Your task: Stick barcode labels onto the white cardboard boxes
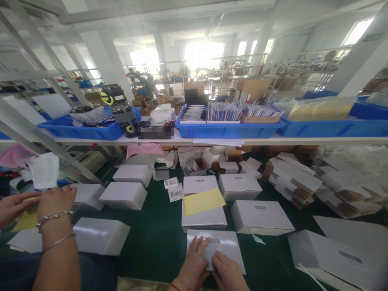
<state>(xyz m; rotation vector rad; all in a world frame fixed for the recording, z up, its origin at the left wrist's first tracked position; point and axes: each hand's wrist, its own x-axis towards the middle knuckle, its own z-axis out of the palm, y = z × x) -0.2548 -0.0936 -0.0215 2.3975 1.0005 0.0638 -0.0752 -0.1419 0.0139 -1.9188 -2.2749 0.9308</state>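
A white cardboard box (235, 248) with a barcode label (216, 241) on its lid lies at the table's front edge. My left hand (195, 256) rests on it, fingers stretched over the lid and touching the label's left side. Beside it, my right hand (226, 268) has its fingers bent together at the box's front edge; the thumb and fingertips are partly hidden. Just behind stand more labelled white boxes (209, 220), a yellow sheet (203, 202) lying across them. Two white label sheets (175, 193) are to their left.
At the left, another person's hands (57, 202) hold something yellow near unlabelled white boxes (98, 230). More labelled boxes (262, 216) stand right, with flattened cartons (294, 180) behind. Blue bins (227, 130) line the shelf above. A paper scrap (258, 239) lies on the green tabletop (145, 242).
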